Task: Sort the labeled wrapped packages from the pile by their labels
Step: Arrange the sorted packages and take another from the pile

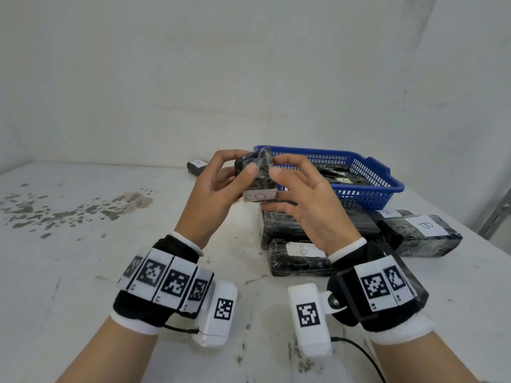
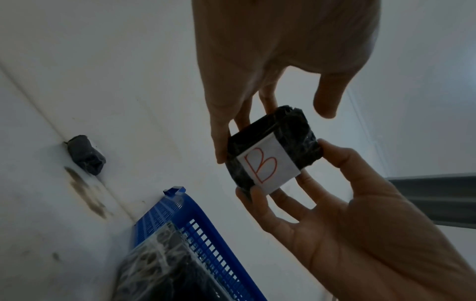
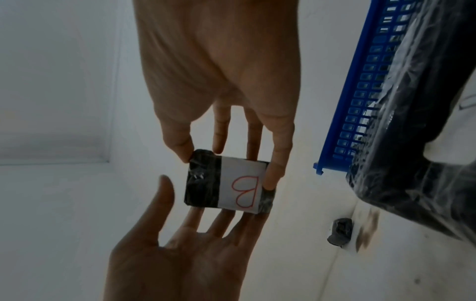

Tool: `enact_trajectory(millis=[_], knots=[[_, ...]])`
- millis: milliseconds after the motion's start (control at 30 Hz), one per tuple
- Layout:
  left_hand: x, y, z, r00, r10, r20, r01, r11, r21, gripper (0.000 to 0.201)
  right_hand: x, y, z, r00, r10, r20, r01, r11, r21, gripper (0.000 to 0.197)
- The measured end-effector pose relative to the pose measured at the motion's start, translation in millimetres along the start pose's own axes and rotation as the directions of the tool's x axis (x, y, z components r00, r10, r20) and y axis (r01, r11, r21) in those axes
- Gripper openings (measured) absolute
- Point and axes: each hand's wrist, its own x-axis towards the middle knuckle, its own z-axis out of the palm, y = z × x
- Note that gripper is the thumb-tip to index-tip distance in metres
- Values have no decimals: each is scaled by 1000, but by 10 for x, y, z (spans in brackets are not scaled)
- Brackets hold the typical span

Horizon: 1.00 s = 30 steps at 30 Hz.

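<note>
Holding a small wrapped package (image 1: 255, 172) raised above the table (image 1: 83, 244), in front of the blue basket (image 1: 370, 164). Left hand (image 1: 218, 186) pinching it between thumb and fingertips; right hand (image 1: 307, 194) likewise gripping it, thumb on the near face, fingers at its edges. Turned so that the white label (image 2: 268, 167) faces the wrists, red letter B legible in both wrist views; probably held up for reading before assignment to a group. Supported by two hands, likely to steady the slick wrap during rotation. Lying on the table just right of the hands: larger wrapped packages, one marked B (image 1: 423, 230), one nearer with a handwritten mark resembling b (image 1: 301, 258), one partly hidden marked A (image 1: 388, 212). More wrapped packages inside the basket. Standing apart by the far wall: a small package (image 1: 197, 166), label unreadable. Judged next: placement beside the B-marked packages.
</note>
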Motion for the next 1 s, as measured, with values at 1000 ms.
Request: enact_trajectory(millis=[1000], knots=[[50, -11, -39, 991, -120, -53, 121, 993, 15, 39, 1, 19, 37, 997, -83, 2, 83, 995, -58, 72]])
